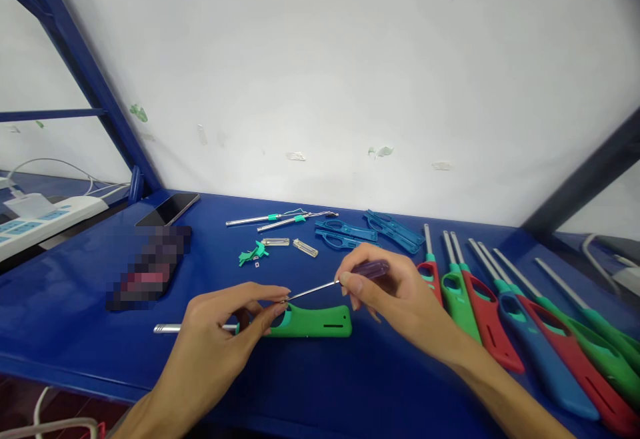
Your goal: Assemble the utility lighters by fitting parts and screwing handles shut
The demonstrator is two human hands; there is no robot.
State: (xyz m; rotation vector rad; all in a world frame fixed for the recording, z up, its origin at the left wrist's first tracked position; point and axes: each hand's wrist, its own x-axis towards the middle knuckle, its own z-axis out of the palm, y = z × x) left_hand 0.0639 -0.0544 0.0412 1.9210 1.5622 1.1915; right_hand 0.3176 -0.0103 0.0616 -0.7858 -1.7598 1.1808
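A green long-nosed lighter (313, 322) lies flat on the blue bench (75, 305), its metal tube pointing left. My left hand (225, 325) pinches it near the trigger end, fingers closed on it. My right hand (385, 292) grips a small screwdriver (345, 279) with a purple handle; the thin shaft slants down to the left, and its tip meets the lighter beside my left fingertips.
Several whole lighters (480, 299) in red, green and blue lie in a row at the right. Behind sit loose metal tubes (280, 219), blue shell halves (370, 229) and small green and metal parts (255, 252). A phone (167, 209) and a power strip (40, 219) are at the left.
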